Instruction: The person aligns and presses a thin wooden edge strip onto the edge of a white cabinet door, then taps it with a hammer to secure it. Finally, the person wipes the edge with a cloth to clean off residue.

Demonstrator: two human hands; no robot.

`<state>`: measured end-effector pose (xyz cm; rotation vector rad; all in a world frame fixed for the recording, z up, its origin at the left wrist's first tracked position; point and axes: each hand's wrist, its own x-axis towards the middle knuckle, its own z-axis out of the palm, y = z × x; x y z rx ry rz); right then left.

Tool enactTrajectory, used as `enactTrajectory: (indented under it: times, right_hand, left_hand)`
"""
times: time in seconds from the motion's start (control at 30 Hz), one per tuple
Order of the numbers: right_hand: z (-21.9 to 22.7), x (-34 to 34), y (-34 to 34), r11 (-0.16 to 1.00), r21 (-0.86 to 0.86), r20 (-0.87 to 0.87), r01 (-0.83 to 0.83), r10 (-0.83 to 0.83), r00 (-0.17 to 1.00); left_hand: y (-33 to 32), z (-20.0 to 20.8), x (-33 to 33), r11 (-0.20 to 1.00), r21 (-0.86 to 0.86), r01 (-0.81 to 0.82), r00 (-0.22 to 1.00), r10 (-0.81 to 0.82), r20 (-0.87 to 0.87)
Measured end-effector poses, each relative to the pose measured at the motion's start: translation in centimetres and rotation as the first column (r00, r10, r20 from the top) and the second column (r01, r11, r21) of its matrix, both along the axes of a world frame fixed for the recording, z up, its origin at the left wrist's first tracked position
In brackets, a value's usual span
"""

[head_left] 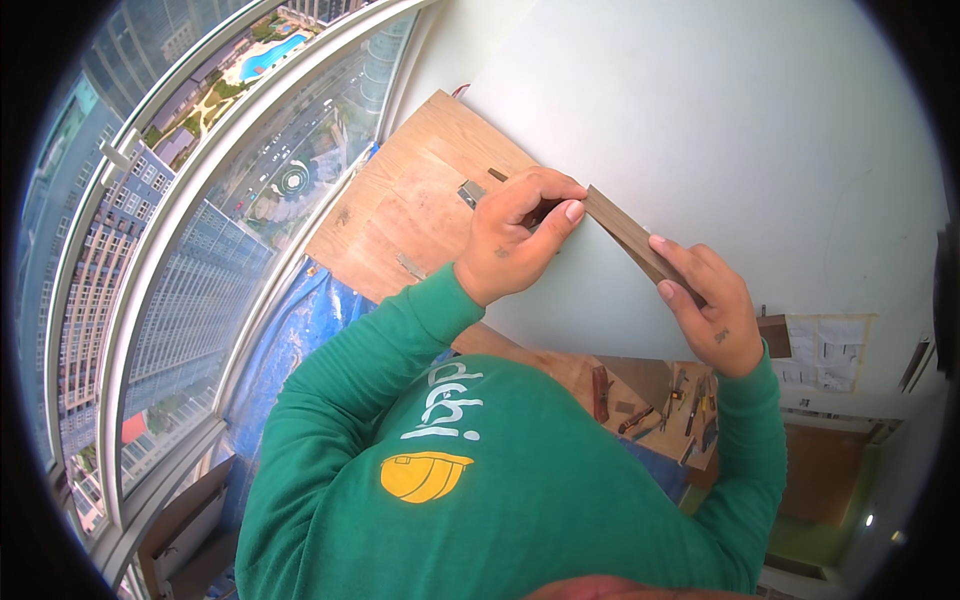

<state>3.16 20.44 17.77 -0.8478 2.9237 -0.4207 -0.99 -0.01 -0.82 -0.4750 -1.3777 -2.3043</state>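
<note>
A thin brown wooden strip is held up at a slant in front of the white wall. My right hand grips its lower right part, with the thumb below and the fingers along the upper side. At the strip's upper left end, my left hand is closed in a pinch, index fingertip touching or almost touching the wood. Whatever may be between the left thumb and finger is hidden. Behind the left hand, a small metal piece and a short dark wooden piece lie on a plywood board.
Large curved-looking windows fill the left side. Blue plastic sheeting lies below the board. Several hand tools and a reddish-brown tool rest on a wooden surface at the lower right. Papers hang on the wall.
</note>
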Motion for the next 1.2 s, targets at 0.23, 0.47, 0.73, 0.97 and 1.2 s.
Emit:
enactTrajectory:
  times: [0.23,0.47,0.73,0.97,1.2]
  right_hand:
    - [-0.1,0.0,0.0,1.000,-0.011,0.010,0.014,-0.014,1.000]
    - [-0.1,-0.6,-0.4,1.000,-0.021,-0.018,-0.017,0.017,1.000]
    - [0.0,-1.1,-3.6,1.000,-0.003,0.065,0.009,-0.009,0.998]
    - [-1.0,-2.2,-4.3,0.998,0.047,-0.012,-0.037,0.038,0.999]
    - [-1.5,-2.2,-4.1,0.999,0.015,0.008,-0.029,0.029,1.000]
  left_hand:
    - [-0.2,-0.2,0.0,0.998,0.004,0.064,0.998,-0.064,0.020]
    - [0.1,0.3,0.0,0.998,0.053,0.021,1.000,-0.022,0.016]
    - [0.0,-0.1,-0.1,1.000,0.012,-0.008,1.000,0.008,0.001]
    - [-0.7,-0.1,0.4,0.984,0.045,0.174,0.982,-0.177,0.065]
    - [-0.5,-0.1,0.4,0.989,0.092,0.114,0.993,-0.117,0.024]
